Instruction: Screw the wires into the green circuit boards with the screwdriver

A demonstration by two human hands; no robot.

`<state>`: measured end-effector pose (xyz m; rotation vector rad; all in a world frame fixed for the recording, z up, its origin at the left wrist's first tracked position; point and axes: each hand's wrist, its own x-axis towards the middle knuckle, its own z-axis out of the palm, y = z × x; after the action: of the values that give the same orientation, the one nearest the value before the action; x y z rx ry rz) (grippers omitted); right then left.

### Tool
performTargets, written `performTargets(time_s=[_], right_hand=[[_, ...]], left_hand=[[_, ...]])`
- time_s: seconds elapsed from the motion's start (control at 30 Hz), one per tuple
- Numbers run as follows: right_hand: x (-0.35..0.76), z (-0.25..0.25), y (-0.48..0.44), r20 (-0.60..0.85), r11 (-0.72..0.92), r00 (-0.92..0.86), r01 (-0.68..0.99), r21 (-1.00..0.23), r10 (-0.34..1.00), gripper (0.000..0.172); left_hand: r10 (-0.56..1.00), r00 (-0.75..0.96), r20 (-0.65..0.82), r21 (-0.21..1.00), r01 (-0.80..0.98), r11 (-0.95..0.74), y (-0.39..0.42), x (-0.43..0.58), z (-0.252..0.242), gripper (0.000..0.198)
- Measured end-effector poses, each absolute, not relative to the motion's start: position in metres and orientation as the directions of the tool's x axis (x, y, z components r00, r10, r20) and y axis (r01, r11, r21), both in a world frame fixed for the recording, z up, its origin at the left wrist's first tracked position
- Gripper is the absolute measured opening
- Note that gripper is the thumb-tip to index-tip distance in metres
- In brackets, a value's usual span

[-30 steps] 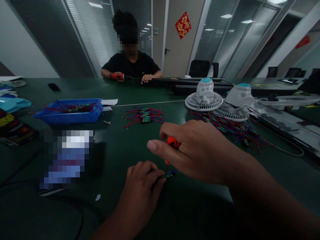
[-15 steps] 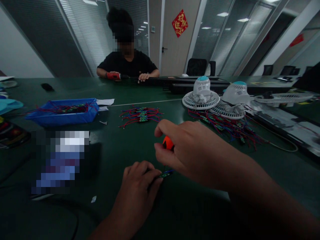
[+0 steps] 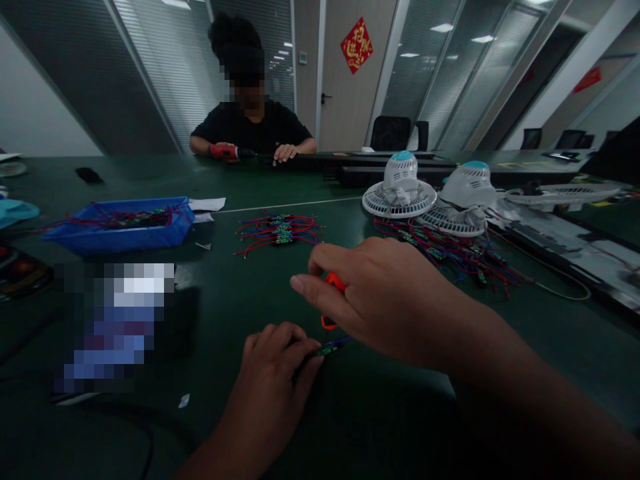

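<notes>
My right hand point(image 3: 385, 300) is closed round an orange-handled screwdriver point(image 3: 333, 285), held upright with its tip down over a small green circuit board point(image 3: 330, 348) with a blue wire. My left hand point(image 3: 275, 373) lies on the dark green table point(image 3: 235, 293) with its fingers curled, pressing that board down at its left end. The screwdriver's shaft is mostly hidden behind my fingers.
A blue tray point(image 3: 120, 227) of wired boards sits at left. A bundle of red and blue wired boards point(image 3: 280, 230) lies ahead, another pile point(image 3: 450, 253) to the right beside white fan parts point(image 3: 400, 187). A person point(image 3: 250, 120) across the table holds a red tool.
My right hand has turned slightly on the screwdriver, its fingers shifting round the orange handle. The left hand stays pressed on the board. The view has drifted a little.
</notes>
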<state>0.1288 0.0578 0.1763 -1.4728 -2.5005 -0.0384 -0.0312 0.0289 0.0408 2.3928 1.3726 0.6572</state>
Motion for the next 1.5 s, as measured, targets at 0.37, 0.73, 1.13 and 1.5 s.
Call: performTargets(time_s=[0.37, 0.73, 1.13, 1.5], right_hand=[[0.1294, 0.174, 0.0567, 0.215, 0.526, -0.496, 0.843, -0.114, 0.842, 0.021], [0.1292, 0.1755, 0.0556, 0.232, 0.509, -0.475, 0.852, -0.118, 0.849, 0.037], [0.1334, 0.1742, 0.0538, 0.223, 0.548, -0.519, 0.831, -0.091, 0.825, 0.02], [0.133, 0.1744, 0.0537, 0.188, 0.549, -0.521, 0.821, -0.155, 0.832, 0.017]], left_hand=[[0.869, 0.432, 0.242, 0.476, 0.727, -0.495, 0.0273, -0.0318, 0.039, 0.019], [0.866, 0.452, 0.214, 0.451, 0.74, -0.498, 0.0278, -0.0314, 0.0409, 0.018], [0.872, 0.441, 0.215, 0.479, 0.73, -0.487, 0.0287, -0.0315, 0.0408, 0.02], [0.864, 0.443, 0.238, 0.469, 0.727, -0.502, 0.0279, -0.0311, 0.0393, 0.019]])
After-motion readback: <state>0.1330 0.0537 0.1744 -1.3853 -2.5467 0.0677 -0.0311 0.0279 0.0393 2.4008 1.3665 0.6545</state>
